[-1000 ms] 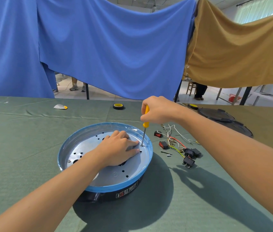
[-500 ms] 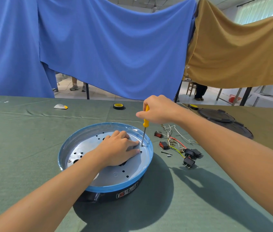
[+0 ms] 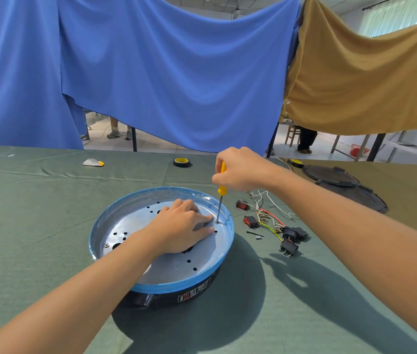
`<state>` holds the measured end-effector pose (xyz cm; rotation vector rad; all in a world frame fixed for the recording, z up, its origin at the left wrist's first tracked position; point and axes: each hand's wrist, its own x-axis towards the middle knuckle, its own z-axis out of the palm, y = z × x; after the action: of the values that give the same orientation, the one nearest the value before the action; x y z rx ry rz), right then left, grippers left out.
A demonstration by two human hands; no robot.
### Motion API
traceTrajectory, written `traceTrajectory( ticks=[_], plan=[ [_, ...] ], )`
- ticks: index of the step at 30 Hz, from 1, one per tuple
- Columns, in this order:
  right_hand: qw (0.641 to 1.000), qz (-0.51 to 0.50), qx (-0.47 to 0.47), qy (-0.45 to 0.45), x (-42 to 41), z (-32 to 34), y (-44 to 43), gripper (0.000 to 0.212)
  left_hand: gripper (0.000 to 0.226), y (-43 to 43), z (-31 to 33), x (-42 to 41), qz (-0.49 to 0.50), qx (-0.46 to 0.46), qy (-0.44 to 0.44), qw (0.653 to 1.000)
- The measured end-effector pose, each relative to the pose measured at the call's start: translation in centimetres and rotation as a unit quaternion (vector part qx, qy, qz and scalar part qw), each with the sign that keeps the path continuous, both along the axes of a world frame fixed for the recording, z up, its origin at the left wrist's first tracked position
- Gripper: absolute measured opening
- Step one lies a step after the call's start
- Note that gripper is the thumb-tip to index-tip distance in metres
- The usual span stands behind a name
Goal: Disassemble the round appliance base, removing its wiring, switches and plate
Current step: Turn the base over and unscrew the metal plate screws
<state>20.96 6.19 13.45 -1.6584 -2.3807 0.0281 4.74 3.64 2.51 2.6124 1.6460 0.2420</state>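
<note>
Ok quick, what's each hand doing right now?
Left hand: open, pressing flat on the metal plate.
Right hand: closed around the yellow screwdriver.

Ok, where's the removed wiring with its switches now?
Head view: the wiring lies on the green tablecloth just right of the round base, apart from its rim, beside the right forearm.

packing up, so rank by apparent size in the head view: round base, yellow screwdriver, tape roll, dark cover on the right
1. round base
2. dark cover, though farther back
3. yellow screwdriver, partly inside the right hand
4. tape roll
</note>
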Motion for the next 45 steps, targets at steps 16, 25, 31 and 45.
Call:
traceTrajectory(
  ticks=[16, 25, 31, 45],
  plan=[
    [0.999, -0.040, 0.019, -0.008, 0.17, -0.10, -0.05, 0.046, 0.051, -0.09, 0.00, 0.00, 0.000, 0.004, 0.002, 1.000],
    [0.999, -0.037, 0.000, 0.001, 0.03, 0.00, -0.13, 0.049, 0.052, -0.21, 0.15, 0.10, 0.001, 0.000, 0.003, 1.000],
    [1.000, -0.020, -0.021, 0.009, -0.32, 0.13, -0.56, 0.037, 0.052, -0.19, 0.15, 0.10, 0.001, 0.000, 0.005, 1.000],
    [0.998, -0.048, -0.009, 0.026, 0.00, -0.03, -0.23, 0.046, 0.052, -0.01, -0.09, -0.05, 0.001, 0.003, -0.003, 1.000]
  ],
)
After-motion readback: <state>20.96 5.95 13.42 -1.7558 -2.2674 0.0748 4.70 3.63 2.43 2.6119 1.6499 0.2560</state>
